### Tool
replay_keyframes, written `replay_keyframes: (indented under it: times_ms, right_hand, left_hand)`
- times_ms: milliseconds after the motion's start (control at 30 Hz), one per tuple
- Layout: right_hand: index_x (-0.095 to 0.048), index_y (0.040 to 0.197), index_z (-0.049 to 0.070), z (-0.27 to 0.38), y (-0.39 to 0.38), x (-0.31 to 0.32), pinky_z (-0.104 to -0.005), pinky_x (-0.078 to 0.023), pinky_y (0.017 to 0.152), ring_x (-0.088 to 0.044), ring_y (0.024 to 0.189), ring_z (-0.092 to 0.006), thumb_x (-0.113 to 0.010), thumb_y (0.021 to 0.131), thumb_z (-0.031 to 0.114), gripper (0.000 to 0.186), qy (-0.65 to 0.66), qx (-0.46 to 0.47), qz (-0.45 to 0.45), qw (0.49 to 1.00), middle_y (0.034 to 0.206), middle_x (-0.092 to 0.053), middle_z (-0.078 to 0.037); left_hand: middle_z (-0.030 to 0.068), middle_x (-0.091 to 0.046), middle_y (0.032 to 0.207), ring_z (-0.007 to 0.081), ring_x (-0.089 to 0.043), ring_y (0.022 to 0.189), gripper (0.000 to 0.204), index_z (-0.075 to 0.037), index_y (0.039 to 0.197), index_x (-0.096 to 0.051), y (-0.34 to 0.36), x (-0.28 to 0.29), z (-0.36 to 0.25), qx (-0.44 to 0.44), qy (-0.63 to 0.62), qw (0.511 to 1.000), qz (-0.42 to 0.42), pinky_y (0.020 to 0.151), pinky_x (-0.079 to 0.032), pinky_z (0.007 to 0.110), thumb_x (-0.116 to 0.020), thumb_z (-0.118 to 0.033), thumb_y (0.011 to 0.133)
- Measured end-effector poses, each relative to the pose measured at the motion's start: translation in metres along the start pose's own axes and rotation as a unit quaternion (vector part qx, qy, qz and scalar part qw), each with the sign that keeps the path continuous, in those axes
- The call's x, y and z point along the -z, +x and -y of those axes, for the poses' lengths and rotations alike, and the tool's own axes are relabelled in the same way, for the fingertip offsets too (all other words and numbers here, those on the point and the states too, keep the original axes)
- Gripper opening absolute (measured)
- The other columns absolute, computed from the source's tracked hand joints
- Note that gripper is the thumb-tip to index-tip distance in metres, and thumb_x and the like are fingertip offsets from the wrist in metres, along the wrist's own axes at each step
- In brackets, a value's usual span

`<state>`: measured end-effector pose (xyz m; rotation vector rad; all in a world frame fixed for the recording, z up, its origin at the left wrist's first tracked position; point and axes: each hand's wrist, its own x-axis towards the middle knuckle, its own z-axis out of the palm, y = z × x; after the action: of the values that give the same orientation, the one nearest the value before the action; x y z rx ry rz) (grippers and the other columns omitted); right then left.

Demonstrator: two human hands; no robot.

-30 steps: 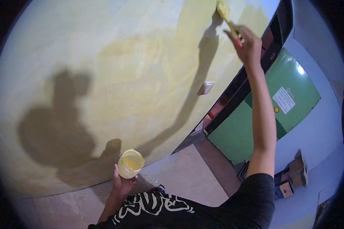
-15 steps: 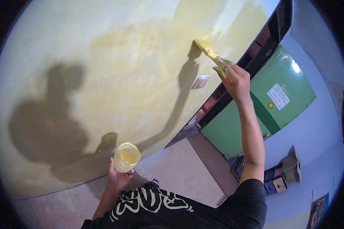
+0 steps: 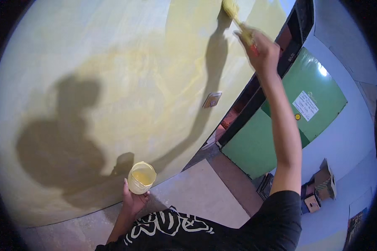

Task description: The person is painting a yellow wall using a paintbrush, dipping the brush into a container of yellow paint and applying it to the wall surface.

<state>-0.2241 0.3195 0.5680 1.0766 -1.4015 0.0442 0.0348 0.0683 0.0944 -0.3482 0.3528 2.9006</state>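
Observation:
My right hand [image 3: 262,48] is wrapped round the handle of a paintbrush [image 3: 232,10], reaching up at the top of the view. The brush head is coated in yellow paint and lies at the wall [image 3: 146,83], which bears patchy yellow paint over a paler ground. Low down, my left hand [image 3: 134,203] holds a translucent plastic cup [image 3: 141,178] from below and the side. Yellow paint [image 3: 143,177] sits inside it, and its rim is smeared with yellow. Part of the left fingers is hidden behind the cup.
A switch plate [image 3: 212,100] is set in the wall below the brush. To the right are a dark door frame [image 3: 243,121], a green door [image 3: 318,96] with a paper sheet, and an opened cardboard box [image 3: 324,182]. Pale floor [image 3: 205,192] runs along the wall's base.
My right hand and the paintbrush have moved upward along the wall. My left hand still holds the cup, slightly lower in view. The whole view has shifted a little.

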Motion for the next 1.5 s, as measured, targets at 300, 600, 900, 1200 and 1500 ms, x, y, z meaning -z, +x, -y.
replay_keyframes:
  times_ms: [300, 600, 900, 1200, 1500]
  right_hand:
    - [-0.066, 0.109, 0.003, 0.123, -0.118, -0.008, -0.0366, -0.053, 0.057, -0.064, 0.065, -0.026, -0.071, 0.076, 0.01, 0.034, 0.109, 0.001, 0.143, 0.984, 0.075, -0.062, -0.009]
    - [-0.071, 0.109, 0.004, 0.081, -0.074, 0.032, -0.0347, -0.054, 0.06, -0.068, 0.071, -0.0235, -0.08, 0.077, 0.014, 0.035, 0.014, 0.084, 0.077, 0.993, 0.096, -0.073, -0.01]
    - [-0.071, 0.105, 0.006, 0.035, -0.02, 0.006, -0.0325, -0.054, 0.067, -0.069, 0.076, -0.028, -0.082, 0.078, 0.018, 0.032, -0.027, -0.087, 0.044, 0.995, 0.092, -0.071, -0.012]
    - [-0.066, 0.104, 0.007, 0.127, -0.118, -0.009, -0.0388, -0.053, 0.06, -0.066, 0.071, -0.0301, -0.073, 0.078, 0.014, 0.027, 0.109, -0.032, 0.106, 0.988, 0.084, -0.066, -0.011]
    - [-0.071, 0.104, 0.002, 0.096, -0.068, 0.024, -0.0332, -0.057, 0.074, -0.071, 0.087, -0.0279, -0.08, 0.077, 0.01, 0.029, 0.07, 0.041, 0.083, 0.993, 0.102, -0.072, -0.012]
  left_hand:
    - [0.0118, -0.063, 0.099, 0.0268, -0.062, 0.074, 0.075, -0.012, 0.134, -0.048, 0.016, 0.015, 0.007, 0.016, 0.005, 0.999, 0.028, 0.056, -0.049, 0.036, -0.029, -0.073, 0.094]
    - [0.012, -0.064, 0.105, 0.0273, -0.062, 0.077, 0.076, -0.013, 0.135, -0.048, 0.03, 0.028, 0.013, 0.023, 0.011, 0.997, 0.068, 0.059, -0.047, 0.037, -0.026, -0.074, 0.094]
    - [0.0108, -0.062, 0.112, 0.0259, -0.062, 0.081, 0.073, -0.016, 0.137, -0.047, 0.044, 0.036, 0.024, -0.047, -0.007, 0.998, -0.041, 0.058, -0.05, 0.037, -0.028, -0.072, 0.095]
    - [0.0106, -0.062, 0.112, 0.0253, -0.062, 0.081, 0.075, -0.016, 0.136, -0.048, 0.045, 0.055, 0.027, -0.004, 0.002, 1.0, 0.01, 0.065, -0.054, 0.039, -0.033, -0.075, 0.092]
    - [0.0123, -0.063, 0.11, 0.0263, -0.062, 0.08, 0.077, -0.015, 0.136, -0.049, 0.053, 0.06, 0.027, 0.019, -0.015, 0.999, 0.04, 0.066, -0.053, 0.04, -0.032, -0.076, 0.092]
